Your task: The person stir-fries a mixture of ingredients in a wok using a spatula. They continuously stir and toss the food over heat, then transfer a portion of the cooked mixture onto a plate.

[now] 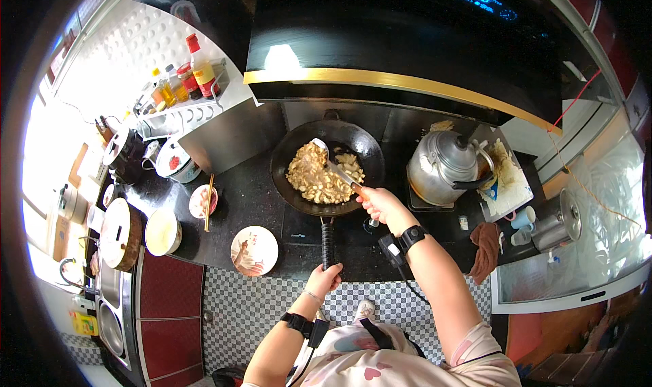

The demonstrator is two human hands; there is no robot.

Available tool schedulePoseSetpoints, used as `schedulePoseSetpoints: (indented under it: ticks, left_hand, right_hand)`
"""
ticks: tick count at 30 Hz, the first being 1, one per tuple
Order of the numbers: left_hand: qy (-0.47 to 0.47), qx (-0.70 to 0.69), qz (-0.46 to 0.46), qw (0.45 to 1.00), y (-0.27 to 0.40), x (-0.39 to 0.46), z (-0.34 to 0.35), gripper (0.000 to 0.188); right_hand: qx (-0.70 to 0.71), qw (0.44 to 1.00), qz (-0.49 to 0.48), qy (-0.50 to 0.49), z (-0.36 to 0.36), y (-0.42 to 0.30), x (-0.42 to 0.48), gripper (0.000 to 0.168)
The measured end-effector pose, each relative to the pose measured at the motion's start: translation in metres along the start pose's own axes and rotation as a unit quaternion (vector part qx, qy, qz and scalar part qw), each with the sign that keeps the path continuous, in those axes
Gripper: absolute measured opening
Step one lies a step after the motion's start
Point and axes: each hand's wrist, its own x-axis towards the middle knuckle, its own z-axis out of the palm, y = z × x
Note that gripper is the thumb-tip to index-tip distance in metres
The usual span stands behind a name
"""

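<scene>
A dark wok (pixel 374 140) stands on the stove with a heap of pale and browned sliced food (pixel 318 180) in it, perhaps mushrooms. My left hand (pixel 325 280) grips the end of the wok's black wrapped handle (pixel 327 242). In my right hand (pixel 382 203) is the wooden handle of a metal cooking spatula (pixel 342 172); its blade rests in the food at the upper middle of the wok. Left of the wok handle a patterned plate (pixel 254 251) lies on the black counter. Behind it, chopsticks (pixel 209 203) lie across a small bowl (pixel 198 202) of pale pink pieces.
A large metal kettle (pixel 438 168) stands right of the wok, with a brown cloth (pixel 484 252) near the counter's edge. To the left are a bowl of yellowish contents (pixel 163 232), a lidded enamel pot (pixel 175 160) and a bottle rack (pixel 178 106). The range hood (pixel 377 35) overhangs the stove.
</scene>
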Motion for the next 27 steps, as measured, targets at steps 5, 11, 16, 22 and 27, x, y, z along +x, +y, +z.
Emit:
schedulePoseSetpoints:
  ticks: [5,11,16,22,27]
  left_hand:
    - [0.002,-0.003,-0.009,1.0,-0.001,0.002,-0.002,0.018]
    - [0.003,-0.002,-0.006,1.0,-0.003,0.005,-0.002,0.018]
    - [-0.001,-0.001,-0.001,1.0,-0.005,0.006,-0.003,0.02]
    - [-0.006,-0.007,0.003,1.0,-0.007,0.008,-0.002,0.022]
    - [-0.007,-0.005,0.002,1.0,-0.01,0.011,-0.005,0.022]
  right_hand:
    - [-0.052,0.998,-0.025,0.005,0.006,0.013,-0.016,0.035]
    - [-0.128,0.987,-0.083,0.057,0.004,0.032,-0.046,0.032]
    - [-0.196,0.964,-0.152,0.099,0.0,0.045,-0.067,0.032]
    - [-0.263,0.93,-0.239,0.097,0.012,0.059,-0.077,0.03]
    - [-0.387,0.865,-0.297,0.118,0.032,0.071,-0.072,0.031]
